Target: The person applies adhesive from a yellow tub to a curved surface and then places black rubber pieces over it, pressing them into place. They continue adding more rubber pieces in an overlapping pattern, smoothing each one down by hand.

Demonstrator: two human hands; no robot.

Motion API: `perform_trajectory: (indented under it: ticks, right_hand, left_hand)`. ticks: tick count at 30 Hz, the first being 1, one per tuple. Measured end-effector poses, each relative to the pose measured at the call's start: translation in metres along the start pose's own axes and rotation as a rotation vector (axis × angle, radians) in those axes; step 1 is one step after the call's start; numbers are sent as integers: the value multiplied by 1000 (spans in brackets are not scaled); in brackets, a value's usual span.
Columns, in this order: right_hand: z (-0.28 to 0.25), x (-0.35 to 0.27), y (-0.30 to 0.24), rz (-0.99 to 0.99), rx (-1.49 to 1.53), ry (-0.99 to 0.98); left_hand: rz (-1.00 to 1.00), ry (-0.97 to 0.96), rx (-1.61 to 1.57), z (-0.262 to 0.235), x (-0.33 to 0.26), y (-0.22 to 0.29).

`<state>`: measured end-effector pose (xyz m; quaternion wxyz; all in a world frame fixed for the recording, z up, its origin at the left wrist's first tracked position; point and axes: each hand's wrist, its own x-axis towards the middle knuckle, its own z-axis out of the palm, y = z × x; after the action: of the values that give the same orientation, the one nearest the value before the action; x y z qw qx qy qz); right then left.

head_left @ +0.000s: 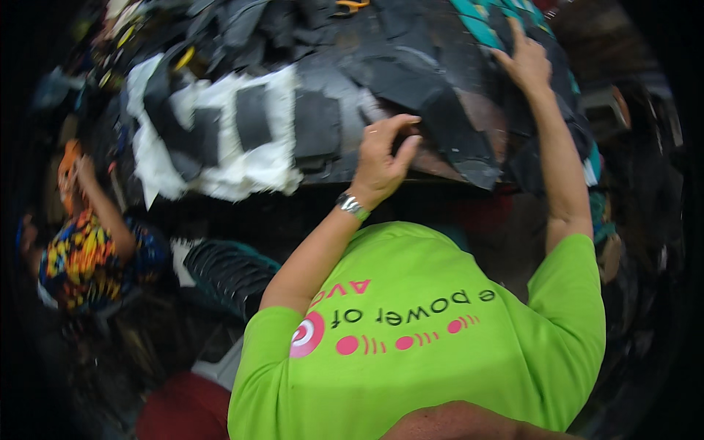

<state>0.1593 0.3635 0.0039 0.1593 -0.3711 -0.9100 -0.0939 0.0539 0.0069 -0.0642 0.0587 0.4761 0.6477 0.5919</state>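
Observation:
My left hand (383,160) wears a metal-banded watch (353,206) at the wrist and hovers at the table's near edge, thumb and index finger apart, nothing seen between them. Just right of it lies a long black cut piece (449,121) of sheet material, its tip toward the near edge. My right hand (528,64) reaches to the far right of the table, index finger stretched and thumb spread, close to dark and teal pieces (480,26). Whether its fingertips touch them I cannot tell. Left of my left hand lies a white fuzzy-edged cloth (224,158) with dark rectangular patches.
More black pieces (249,26) heap over the table's far side, with an orange looped thing (352,6) among them. At left, another person in a colourful patterned shirt (88,257) handles an orange object (68,172). A stack of dark curved pieces (227,271) stands below the table edge.

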Motion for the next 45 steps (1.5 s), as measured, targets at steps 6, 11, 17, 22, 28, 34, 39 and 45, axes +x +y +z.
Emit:
perform_trajectory:
  ticks: [6,11,17,22,28,34,39,45]
  right_hand:
    - [28,15,21,255,-16,-165]
    - [38,28,37,280,19,-157]
    - [48,32,56,404,75,-218]
    - [59,28,66,299,182,-56]
    - [24,20,18,6,582,470]
    - [-87,19,-70,-193,1005,364]
    - [-174,-28,-152,-269,1542,311]
    - [-164,-91,-274,-134,2202,-74]
  left_hand:
    - [18,-13,-30,-1,1,1]
    - [54,17,-50,0,0,0]
    - [48,3,-47,0,-3,-2]
    - [60,14,-66,1,-3,-2]
    - [88,21,-97,2,-4,-4]
    - [-76,10,-316,-14,4,24]
    - [158,264,-191,-60,27,63]
    - [-13,300,-565,-121,9,78]
